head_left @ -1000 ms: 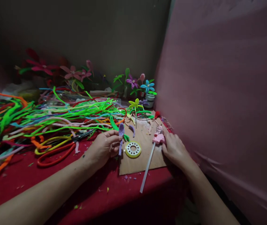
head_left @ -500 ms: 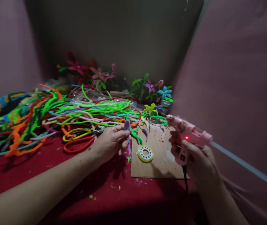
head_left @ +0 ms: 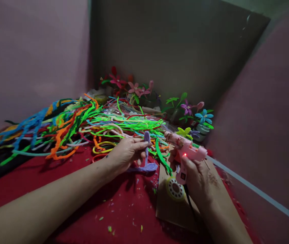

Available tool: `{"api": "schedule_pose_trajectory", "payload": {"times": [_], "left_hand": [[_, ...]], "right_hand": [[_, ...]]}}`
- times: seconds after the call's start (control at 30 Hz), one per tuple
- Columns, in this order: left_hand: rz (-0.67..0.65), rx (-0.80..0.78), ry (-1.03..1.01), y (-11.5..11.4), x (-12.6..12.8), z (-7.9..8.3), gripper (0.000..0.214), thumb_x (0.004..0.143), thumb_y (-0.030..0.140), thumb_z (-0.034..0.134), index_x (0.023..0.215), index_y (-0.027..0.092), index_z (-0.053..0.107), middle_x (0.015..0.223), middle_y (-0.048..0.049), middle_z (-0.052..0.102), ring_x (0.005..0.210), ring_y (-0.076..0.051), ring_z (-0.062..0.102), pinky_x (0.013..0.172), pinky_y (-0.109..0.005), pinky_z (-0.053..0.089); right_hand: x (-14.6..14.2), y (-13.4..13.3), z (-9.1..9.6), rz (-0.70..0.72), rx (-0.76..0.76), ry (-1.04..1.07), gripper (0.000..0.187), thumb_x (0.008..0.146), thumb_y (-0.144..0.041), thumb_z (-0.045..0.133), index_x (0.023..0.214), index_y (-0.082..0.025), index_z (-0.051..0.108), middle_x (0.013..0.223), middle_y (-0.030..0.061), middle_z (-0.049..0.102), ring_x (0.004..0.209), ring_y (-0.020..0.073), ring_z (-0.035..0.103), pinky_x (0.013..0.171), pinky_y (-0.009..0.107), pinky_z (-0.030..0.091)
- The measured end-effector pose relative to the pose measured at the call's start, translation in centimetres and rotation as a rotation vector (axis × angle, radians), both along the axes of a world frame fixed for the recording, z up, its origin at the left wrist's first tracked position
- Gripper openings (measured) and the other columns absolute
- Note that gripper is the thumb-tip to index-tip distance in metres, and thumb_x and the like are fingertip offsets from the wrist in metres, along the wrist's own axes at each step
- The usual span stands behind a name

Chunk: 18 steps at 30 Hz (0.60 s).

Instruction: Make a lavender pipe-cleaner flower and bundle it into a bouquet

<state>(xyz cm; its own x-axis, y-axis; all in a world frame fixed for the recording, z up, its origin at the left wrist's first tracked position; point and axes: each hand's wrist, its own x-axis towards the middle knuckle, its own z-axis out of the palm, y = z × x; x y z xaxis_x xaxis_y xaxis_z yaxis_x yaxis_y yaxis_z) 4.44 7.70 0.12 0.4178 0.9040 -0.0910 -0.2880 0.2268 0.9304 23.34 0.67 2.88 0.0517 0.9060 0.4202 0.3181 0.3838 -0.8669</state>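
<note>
My left hand pinches a purple pipe cleaner flower piece between thumb and fingers. One looped petal of it points up above the thumb; another purple petal spreads out below the hand. My right hand is wrapped round the handle of a pink hot glue gun, its red light lit. The gun's nozzle points left, toward the purple petals but apart from them. From its rear runs a long pale glue stick. Between the hands lies a bent green pipe cleaner.
A roll of tape rests on a cardboard sheet. Heaped pipe cleaners cover the back left of the red cloth. Pipe cleaner flowers, one of them blue, stand along the back. The gun's black cord hangs down.
My right hand has brought the glue gun left, closer to my left hand. The purple piece has turned, and its lower petal shows now. The view has shifted to the left.
</note>
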Motion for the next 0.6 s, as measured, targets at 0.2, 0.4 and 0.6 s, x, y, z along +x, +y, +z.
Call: {"api": "schedule_pose_trajectory", "payload": {"times": [0.2,0.4,0.6], "left_hand": [[0.013,-0.034,0.016,-0.3,0.3,-0.6,0.018,0.079,0.028,0.058,0.068,0.013,0.055,0.042,0.0043,0.048,0.029,-0.005,0.037,0.027,-0.015,0.030],[-0.013,0.051,0.047,-0.7,0.5,-1.0,0.019,0.078,0.027,0.055,0.064,0.015,0.052,0.045,0.0023,0.050,0.031,-0.007,0.038,0.026,-0.016,0.028],[0.001,0.037,0.076,-0.7,0.6,-1.2,0.024,0.076,0.029,0.056,0.058,0.015,0.050,0.043,0.0028,0.047,0.030,-0.006,0.035,0.026,-0.017,0.027]], "right_hand": [[-0.3,0.2,-1.5,0.002,-0.006,-0.085,0.019,0.079,-0.030,0.049,0.074,-0.021,0.065,0.059,0.0022,0.060,0.050,0.0165,0.054,0.044,0.026,0.044],[-0.1,-0.5,-0.7,-0.055,0.071,-0.301,0.021,0.079,-0.027,0.050,0.072,-0.020,0.068,0.054,0.0012,0.060,0.046,0.0151,0.053,0.039,0.023,0.040],[-0.3,-0.5,-1.0,-0.009,0.040,-0.267,0.025,0.082,-0.029,0.045,0.084,-0.021,0.069,0.051,0.0007,0.057,0.045,0.0159,0.051,0.042,0.025,0.042]]}}
